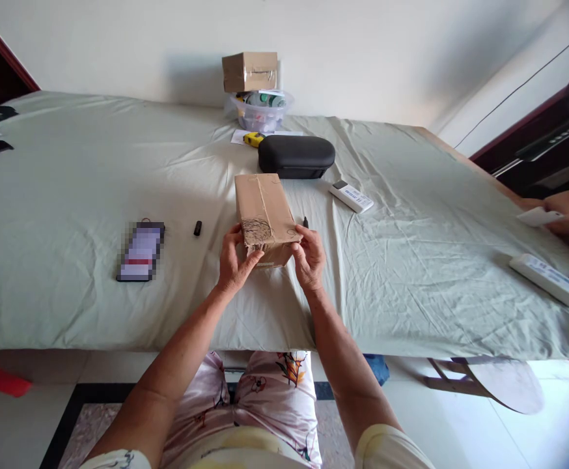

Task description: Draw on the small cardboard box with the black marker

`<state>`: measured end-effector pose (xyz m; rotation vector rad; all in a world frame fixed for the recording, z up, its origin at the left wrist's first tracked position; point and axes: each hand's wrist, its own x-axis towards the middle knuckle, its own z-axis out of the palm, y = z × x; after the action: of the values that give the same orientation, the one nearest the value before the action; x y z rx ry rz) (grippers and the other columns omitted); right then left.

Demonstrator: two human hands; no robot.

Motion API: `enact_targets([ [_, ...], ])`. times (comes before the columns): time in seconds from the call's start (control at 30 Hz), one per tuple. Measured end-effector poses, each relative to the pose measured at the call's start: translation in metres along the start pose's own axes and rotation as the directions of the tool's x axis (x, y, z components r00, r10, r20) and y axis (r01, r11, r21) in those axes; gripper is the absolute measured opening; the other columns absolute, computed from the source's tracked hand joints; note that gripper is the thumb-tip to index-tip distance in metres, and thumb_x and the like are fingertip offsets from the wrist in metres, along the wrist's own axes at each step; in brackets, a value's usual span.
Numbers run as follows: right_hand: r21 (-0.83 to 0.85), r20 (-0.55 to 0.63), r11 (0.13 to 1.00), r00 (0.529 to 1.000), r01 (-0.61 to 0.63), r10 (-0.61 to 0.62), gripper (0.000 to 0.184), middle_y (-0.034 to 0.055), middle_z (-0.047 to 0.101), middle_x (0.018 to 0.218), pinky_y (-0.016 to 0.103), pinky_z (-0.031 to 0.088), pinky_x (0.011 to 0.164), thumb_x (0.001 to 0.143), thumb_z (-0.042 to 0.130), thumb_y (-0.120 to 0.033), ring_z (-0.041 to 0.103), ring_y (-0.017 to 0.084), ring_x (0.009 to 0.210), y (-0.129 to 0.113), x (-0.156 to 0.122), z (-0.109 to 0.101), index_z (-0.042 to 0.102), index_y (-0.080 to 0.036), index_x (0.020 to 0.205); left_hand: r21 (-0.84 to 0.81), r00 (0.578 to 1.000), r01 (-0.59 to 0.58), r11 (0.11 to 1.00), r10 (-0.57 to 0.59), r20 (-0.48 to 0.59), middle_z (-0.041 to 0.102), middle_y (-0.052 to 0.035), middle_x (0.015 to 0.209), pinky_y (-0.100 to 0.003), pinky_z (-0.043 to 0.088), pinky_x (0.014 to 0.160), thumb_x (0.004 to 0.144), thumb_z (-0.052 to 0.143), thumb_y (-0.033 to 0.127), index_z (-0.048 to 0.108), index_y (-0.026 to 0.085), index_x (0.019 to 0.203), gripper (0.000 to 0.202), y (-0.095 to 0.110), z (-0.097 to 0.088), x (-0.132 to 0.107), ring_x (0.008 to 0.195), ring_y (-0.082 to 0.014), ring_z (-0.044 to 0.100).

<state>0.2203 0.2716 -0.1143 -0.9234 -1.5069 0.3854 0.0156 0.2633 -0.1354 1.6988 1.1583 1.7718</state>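
we are looking at a broad table spread with a pale green cloth (402, 273), and at its near side, in front of the body, is the cardboard box (265, 202) in our hands, its long top face up. beyond its far end sits a black case (297, 155).

our left hand (232, 260) is at the box's near left corner, thumb laid across the near face and the other fingers curled along the left side, partly hidden. our right hand (310, 257) has the near right corner pinched between thumb and forefinger; we cannot tell how the fingers behind are set.

off to the left lies a phone (142, 252), its screen blurred, well apart from the box.

as for progress, we can see dark scribbled loops (256, 228) at the top's near left corner, with only a small ring mark by the near right corner, and a ragged near edge. the top looks closed along its seam, and the box is in hand rather than set aside. we judge the handling to be underway, but cannot tell how much remains.

smallest are a dark pointed tip (305, 222), perhaps a pen's, just past our right fingers, and a short black piece (197, 228) between phone and box, neither one in our grasp.
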Motion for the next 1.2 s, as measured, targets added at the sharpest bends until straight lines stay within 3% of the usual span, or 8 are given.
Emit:
enact_targets([
  [0.1,-0.013,0.060,0.999,0.998,-0.035,0.036,0.050,0.0067,0.065,0.104,0.040,0.062,0.080,0.101,0.059,-0.063,0.065,0.021,0.088,-0.001,-0.001,0.005,0.068,-0.032,0.139,-0.047,1.000,-0.019,0.999,0.018,-0.023,0.058,-0.0188,0.155,-0.045,0.058,0.112,0.101,0.062,0.063,0.046,0.026,0.153,0.066,0.000,-0.002,0.003,0.139,-0.0300,0.065],
  [0.17,-0.028,0.111,0.998,0.992,-0.049,0.052,0.058,0.0074,0.066,0.104,0.041,0.062,0.080,0.100,0.058,-0.067,0.065,0.021,0.088,-0.001,-0.001,0.008,0.065,-0.031,0.145,0.049,0.998,-0.053,0.997,0.054,-0.035,0.056,-0.0181,0.159,-0.045,0.054,0.119,0.105,0.054,0.061,0.043,0.027,0.159,0.064,-0.002,-0.006,0.007,0.146,-0.0296,0.060],
  [0.3,-0.058,0.176,0.996,0.982,-0.064,0.073,0.067,0.0075,0.068,0.106,0.040,0.062,0.082,0.100,0.057,-0.069,0.064,0.020,0.085,0.004,0.000,0.008,0.057,-0.030,0.156,0.215,0.989,-0.143,0.966,0.149,-0.012,0.061,-0.0140,0.157,-0.045,0.044,0.129,0.110,0.046,0.054,0.056,0.026,0.153,0.052,-0.004,-0.012,0.012,0.150,-0.0264,0.056],
  [0.5,-0.123,0.306,0.984,0.939,-0.127,0.160,0.083,0.0094,0.071,0.110,0.039,0.061,0.083,0.096,0.048,-0.082,0.068,0.021,0.087,0.010,0.003,0.000,0.060,-0.023,0.153,0.191,0.984,-0.165,0.968,0.175,-0.040,0.068,-0.0115,0.150,-0.041,0.052,0.122,0.112,0.044,0.047,0.067,0.025,0.141,0.042,0.001,-0.013,0.013,0.141,-0.0229,0.065],
  [0.77,-0.254,0.229,0.961,0.959,-0.106,0.166,0.086,0.0111,0.075,0.102,0.040,0.060,0.083,0.096,0.035,-0.088,0.070,0.025,0.088,0.005,-0.002,0.004,0.069,-0.021,0.137,0.140,0.994,-0.096,0.986,0.101,-0.034,0.072,-0.0089,0.146,-0.041,0.056,0.120,0.113,0.041,0.047,0.068,0.027,0.141,0.043,0.006,-0.012,0.013,0.141,-0.0229,0.066],
  [1.0,-0.168,0.226,0.968,0.949,-0.185,0.221,0.085,0.0059,0.071,0.091,0.037,0.060,0.074,0.091,0.046,-0.090,0.069,0.022,0.079,0.006,-0.002,0.006,0.068,-0.021,0.134,0.105,0.992,-0.126,0.986,0.126,0.009,0.066,-0.0124,0.154,-0.042,0.049,0.125,0.113,0.042,0.045,0.059,0.025,0.150,0.045,-0.001,-0.012,0.012,0.149,-0.0243,0.059],
  [1.2,-0.072,0.409,0.972,0.882,-0.224,0.234,0.089,0.0034,0.074,0.095,0.034,0.062,0.072,0.083,0.071,-0.082,0.071,0.019,0.077,0.014,0.002,-0.003,0.055,-0.023,0.148,0.074,0.994,-0.109,0.991,0.107,0.028,0.063,-0.0125,0.156,-0.042,0.046,0.127,0.114,0.040,0.044,0.056,0.026,0.152,0.045,-0.003,-0.014,0.014,0.152,-0.0242,0.055],
])
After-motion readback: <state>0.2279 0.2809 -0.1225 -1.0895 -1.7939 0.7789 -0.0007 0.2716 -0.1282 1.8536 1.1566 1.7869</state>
